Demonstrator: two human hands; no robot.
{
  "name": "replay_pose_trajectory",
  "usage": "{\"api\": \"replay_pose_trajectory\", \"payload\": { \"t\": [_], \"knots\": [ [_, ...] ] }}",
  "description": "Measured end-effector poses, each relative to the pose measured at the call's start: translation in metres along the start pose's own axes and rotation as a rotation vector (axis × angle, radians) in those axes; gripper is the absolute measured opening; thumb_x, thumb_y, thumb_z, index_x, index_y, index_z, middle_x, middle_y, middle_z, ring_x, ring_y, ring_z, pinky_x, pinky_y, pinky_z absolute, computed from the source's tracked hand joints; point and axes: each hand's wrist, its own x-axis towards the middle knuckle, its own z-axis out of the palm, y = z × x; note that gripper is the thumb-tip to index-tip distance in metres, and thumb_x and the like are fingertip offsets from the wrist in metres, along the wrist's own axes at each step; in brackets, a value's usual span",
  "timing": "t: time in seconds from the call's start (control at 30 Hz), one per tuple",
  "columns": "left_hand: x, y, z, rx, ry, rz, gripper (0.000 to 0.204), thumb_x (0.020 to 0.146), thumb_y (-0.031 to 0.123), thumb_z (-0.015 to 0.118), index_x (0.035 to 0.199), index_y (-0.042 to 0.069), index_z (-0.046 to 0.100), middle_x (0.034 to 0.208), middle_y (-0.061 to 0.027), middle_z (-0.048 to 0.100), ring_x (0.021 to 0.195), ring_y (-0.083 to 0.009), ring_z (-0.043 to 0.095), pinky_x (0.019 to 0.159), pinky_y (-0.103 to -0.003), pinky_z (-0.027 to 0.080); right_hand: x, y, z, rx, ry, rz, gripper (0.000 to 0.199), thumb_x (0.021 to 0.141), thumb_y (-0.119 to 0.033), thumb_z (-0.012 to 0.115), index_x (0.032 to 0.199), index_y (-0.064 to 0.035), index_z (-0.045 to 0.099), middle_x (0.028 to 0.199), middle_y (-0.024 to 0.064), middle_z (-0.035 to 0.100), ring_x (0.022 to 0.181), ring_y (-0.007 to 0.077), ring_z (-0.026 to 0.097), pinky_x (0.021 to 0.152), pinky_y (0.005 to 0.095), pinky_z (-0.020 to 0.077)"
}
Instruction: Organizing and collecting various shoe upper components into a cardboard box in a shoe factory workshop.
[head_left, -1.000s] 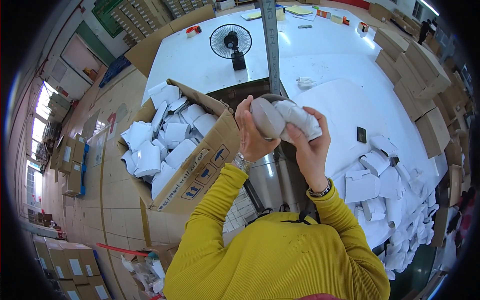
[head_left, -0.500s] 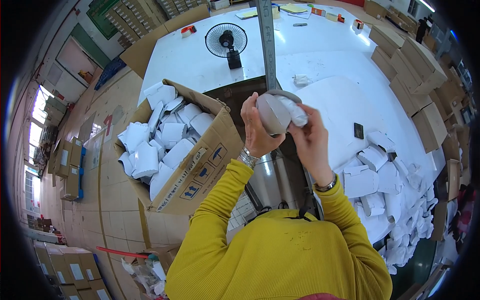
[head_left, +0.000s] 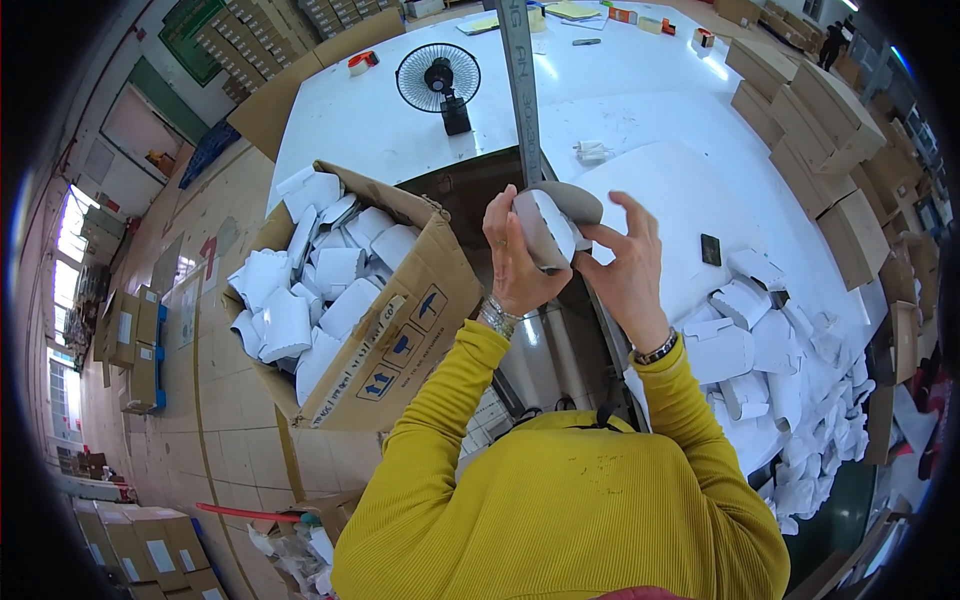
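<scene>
Both hands are up in front of the person, wrapped around one folded piece of card (head_left: 548,225), white on one face and grey-brown on the other, curled into a rough box shape. The left hand (head_left: 515,262) grips its side, and the right hand (head_left: 625,262) pinches the other edge with fingers spread. One big cardboard box (head_left: 385,335) full of white folded pieces sits to the left. One black fan (head_left: 440,80) stands on the white table (head_left: 350,130).

Your left hand (head_left: 515,262) and right hand (head_left: 622,270) gripped a white folded carton (head_left: 545,228) together at centre. The open cardboard box (head_left: 400,335) of folded cartons sat at nine o'clock, a black fan (head_left: 440,80) on the bench (head_left: 340,130) at twelve.
</scene>
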Motion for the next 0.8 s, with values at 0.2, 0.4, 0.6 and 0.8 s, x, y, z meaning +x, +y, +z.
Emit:
{"api": "replay_pose_trajectory", "payload": {
  "t": [0.2,0.4,0.6,0.8],
  "knots": [
    [-0.004,0.009,0.013,-0.122,-0.022,-0.154,0.114,0.054,0.011,0.076,0.142,0.013,0.003,0.138,-0.0255,0.021,0.123,-0.0439,0.029,0.098,-0.053,0.029,0.001,0.004,0.003,0.5,0.022,0.278,0.018,0.065,-0.008,0.07,0.082,-0.0046,0.068,0.101,0.0101,0.06,0.073,0.0236,0.062,0.064,0.0327,0.0494],
    [0.0,0.008,0.008,0.004,-0.057,-0.013,0.116,0.054,0.015,0.08,0.141,0.009,0.003,0.139,-0.0255,0.02,0.124,-0.043,0.027,0.099,-0.05,0.029,-0.003,0.018,-0.002,0.481,-0.186,0.171,0.024,0.069,-0.015,0.073,0.089,-0.0019,0.067,0.103,0.0141,0.058,0.078,0.0247,0.063,0.064,0.0303,0.0496],
    [0.004,0.034,0.003,-0.01,-0.165,-0.068,0.12,0.054,0.012,0.083,0.144,0.011,0.003,0.14,-0.0219,0.022,0.123,-0.0372,0.032,0.096,-0.046,0.036,-0.004,0.027,-0.01,0.301,-0.331,0.044,0.034,0.069,-0.024,0.077,0.086,0.0039,0.066,0.081,0.0178,0.061,0.069,0.0195,0.062,0.056,0.0309,0.0468],
    [-0.003,0.021,-0.012,-1.022,-0.117,-0.929,0.101,0.053,-0.004,0.082,0.136,0.005,0.025,0.128,-0.0138,0.041,0.109,-0.019,0.05,0.087,-0.033,0.049,-0.009,0.039,-0.022,0.563,-0.347,0.247,0.03,0.074,-0.021,0.073,0.084,0.0058,0.065,0.065,0.0109,0.06,0.06,0.0128,0.056,0.056,0.0267,0.0447]
  ]
}}
